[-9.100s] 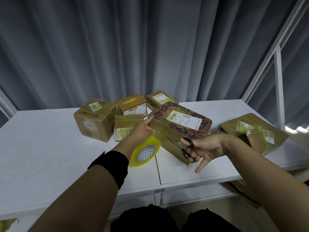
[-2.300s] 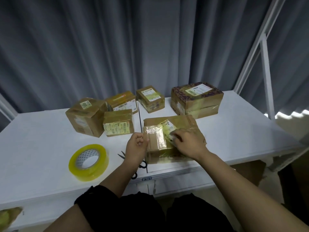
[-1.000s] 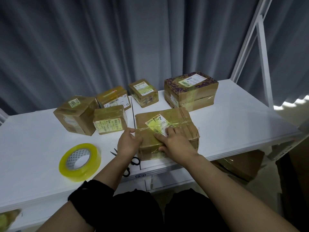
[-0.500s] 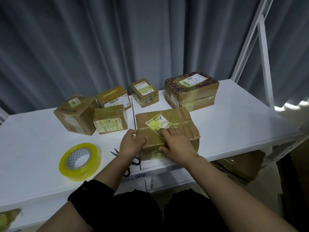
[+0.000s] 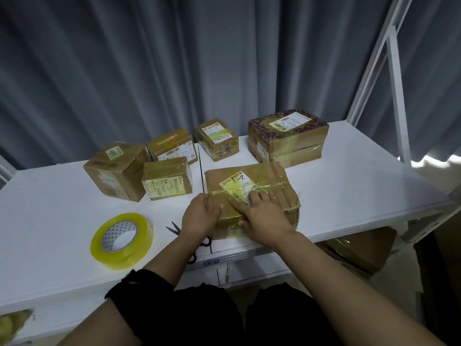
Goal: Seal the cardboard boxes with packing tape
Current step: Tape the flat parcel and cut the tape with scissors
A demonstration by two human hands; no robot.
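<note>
Item: box [image 5: 252, 196], brown, labelled, lying flat at the near edge of the desk [image 5: 349, 186], directly under my hands. Left hand [image 5: 200, 217]: fingers curled over the box's left near corner, bracing it, gripping nothing apart from the box edge. Right hand [image 5: 264, 216]: fingers [image 5: 237, 204] spread flat on the lid, pressing a glossy strip of tape across the label [image 5: 237, 187]; open palm, holding nothing. Step in hand, as I judge it: smoothing down a strip just laid on this box. Tape roll [image 5: 122, 239]: yellow, lying flat, well to the left of my left fingers, untouched. Scissors [image 5: 174, 228]: just left of and partly beneath my left wrist, blades pointing away to the left. Other boxes: four small ones beyond my left fingers, one patterned box [image 5: 287, 137] beyond my right fingers; all look taped already. Next move, my estimate: check the seam for loose ends, then either reach left for the roll to add a strip, or slide this box back with the rest.
</note>
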